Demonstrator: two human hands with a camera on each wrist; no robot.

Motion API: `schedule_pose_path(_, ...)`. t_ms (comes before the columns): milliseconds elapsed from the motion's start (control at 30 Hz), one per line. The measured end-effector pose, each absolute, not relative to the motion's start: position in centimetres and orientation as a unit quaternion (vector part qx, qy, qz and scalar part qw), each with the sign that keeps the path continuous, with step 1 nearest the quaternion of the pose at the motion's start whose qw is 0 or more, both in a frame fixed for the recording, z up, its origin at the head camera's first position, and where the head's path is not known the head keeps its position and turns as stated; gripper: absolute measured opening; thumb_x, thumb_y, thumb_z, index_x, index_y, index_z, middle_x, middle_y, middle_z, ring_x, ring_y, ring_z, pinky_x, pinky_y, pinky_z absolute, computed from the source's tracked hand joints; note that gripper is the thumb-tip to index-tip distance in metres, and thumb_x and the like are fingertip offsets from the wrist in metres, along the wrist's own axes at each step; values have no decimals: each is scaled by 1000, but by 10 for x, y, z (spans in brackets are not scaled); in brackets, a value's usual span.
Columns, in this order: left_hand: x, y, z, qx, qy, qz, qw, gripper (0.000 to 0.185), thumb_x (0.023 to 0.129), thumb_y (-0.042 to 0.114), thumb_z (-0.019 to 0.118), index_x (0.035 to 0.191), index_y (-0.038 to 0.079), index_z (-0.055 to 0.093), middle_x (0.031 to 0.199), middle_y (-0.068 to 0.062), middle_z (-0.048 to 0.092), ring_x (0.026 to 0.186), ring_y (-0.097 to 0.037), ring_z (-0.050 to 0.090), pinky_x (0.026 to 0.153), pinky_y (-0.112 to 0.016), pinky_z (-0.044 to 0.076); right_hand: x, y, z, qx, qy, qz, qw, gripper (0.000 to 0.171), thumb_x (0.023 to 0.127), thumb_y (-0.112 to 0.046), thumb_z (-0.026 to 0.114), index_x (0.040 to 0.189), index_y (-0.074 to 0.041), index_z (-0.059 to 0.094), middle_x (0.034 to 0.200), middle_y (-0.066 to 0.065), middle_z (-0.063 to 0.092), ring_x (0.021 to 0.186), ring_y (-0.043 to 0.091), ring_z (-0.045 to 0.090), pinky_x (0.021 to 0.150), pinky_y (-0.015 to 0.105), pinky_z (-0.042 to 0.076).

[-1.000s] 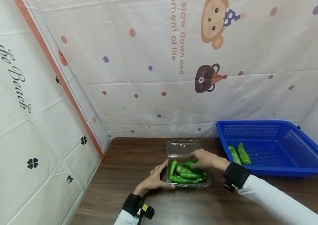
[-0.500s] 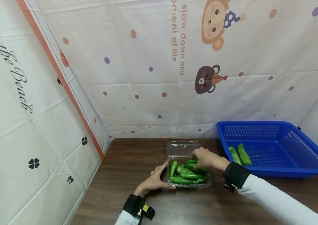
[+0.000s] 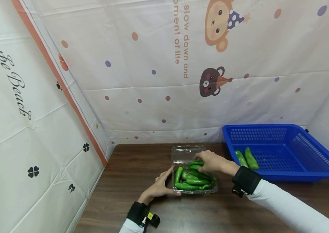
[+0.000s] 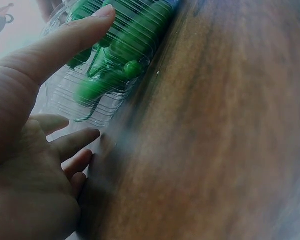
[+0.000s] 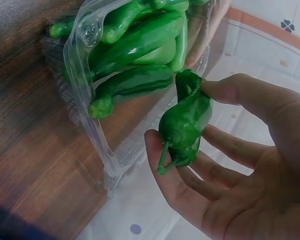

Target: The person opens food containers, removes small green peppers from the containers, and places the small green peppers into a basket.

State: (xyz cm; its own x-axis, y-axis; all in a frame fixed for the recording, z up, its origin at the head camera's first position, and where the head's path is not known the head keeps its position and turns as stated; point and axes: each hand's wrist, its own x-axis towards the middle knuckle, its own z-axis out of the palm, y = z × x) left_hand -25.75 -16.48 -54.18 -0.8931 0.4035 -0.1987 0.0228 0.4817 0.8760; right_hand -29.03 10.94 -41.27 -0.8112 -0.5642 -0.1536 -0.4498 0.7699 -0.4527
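Several glossy green chili peppers (image 3: 198,182) lie in a clear plastic clamshell box (image 3: 211,191) on the table. Its lid (image 3: 186,153) is folded back on the far side. My left hand (image 3: 159,187) braces the box at its left side, thumb along the near wall and fingers fairly straight. Over the back right part of the box, my right hand (image 3: 212,161) pinches what look like two chili peppers (image 5: 185,120) between thumb and fingers. Two stems show on them in the right wrist view. Another pepper (image 5: 135,82) lies in the box close below the held ones.
A blue plastic basket (image 3: 298,176) stands at the right with two paler green peppers (image 3: 251,158) along its left side. Brown wooden table (image 3: 135,161) surrounds the box. A printed white cloth (image 3: 138,113) hangs behind and at the sides.
My right hand has risen slightly and drawn toward the back of the box, bringing chili peppers up with it. My left hand has stayed against the box.
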Motion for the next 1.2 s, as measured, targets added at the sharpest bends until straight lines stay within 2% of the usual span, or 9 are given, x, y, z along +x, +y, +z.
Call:
schedule_pose_path(300,-258,-165,-540,131,837,495,194,112,76,39,91,160,50,18,166,-15,22,143,-43,19,108,-73,26,-288,110,-400,-275,930,-204,133,41,90,-14,78,128,-1,67,123,16,69,121,40,60,94,51,53)
schedule_pose_path(533,-258,-165,-539,132,838,491,198,112,76,41,91,161,49,19,166,-13,22,143,-42,19,109,-72,25,-289,110,-391,-289,927,-217,99,33,88,-13,80,119,-5,72,115,12,71,99,26,67,79,39,54)
schedule_pose_path(733,-259,-165,-540,131,841,489,192,113,75,41,91,161,50,18,166,-14,22,143,-43,19,109,-73,26,-291,111,-385,-305,925,-214,69,33,89,-13,79,120,-5,72,120,13,72,110,32,67,87,45,56)
schedule_pose_path(833,-258,-165,-540,133,839,492,190,113,76,39,91,161,49,18,166,-16,22,143,-44,19,108,-74,26,-294,111,-375,-320,923,-209,42,34,89,-12,78,121,-3,70,119,16,72,111,33,67,87,45,57)
schedule_pose_path(1067,-256,-163,-541,133,842,489,185,114,76,36,92,162,45,18,167,-17,21,145,-46,18,108,-74,27,-301,119,-340,-313,920,-225,-67,36,88,-8,77,123,1,69,113,19,72,97,32,69,79,45,56)
schedule_pose_path(1200,-256,-163,-540,134,840,491,186,114,76,35,92,163,44,18,167,-17,20,144,-46,18,108,-75,27,-304,129,-329,-301,922,-225,-92,36,89,-9,76,123,2,69,114,21,71,96,33,69,80,48,56)
